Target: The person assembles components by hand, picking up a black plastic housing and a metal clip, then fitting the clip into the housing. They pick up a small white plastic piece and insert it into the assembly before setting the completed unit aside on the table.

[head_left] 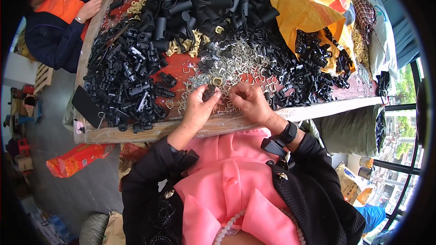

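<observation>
Near the table's front edge, my left hand [200, 108] pinches a small dark part between thumb and fingers. A cream ring-shaped piece [217, 81] shows at those fingertips; whether it is joined to the dark part I cannot tell. Just to the right, my right hand [251, 103] is closed with its fingers curled in, apart from the left, and anything inside it is hidden. Beyond both hands spreads a heap of small silvery metal clips [236, 56]. Black plastic clamp-like fittings [131, 77] are piled to the left, and smaller black parts [295, 81] lie to the right.
Black tube-like pieces [200, 0] are heaped at the back, with cream parts [193, 45] before them. A yellow sack [309, 4] spills black parts. The table's wooden edge [159, 132] runs before me. Across the left side sits another person [63, 16], hands at the table.
</observation>
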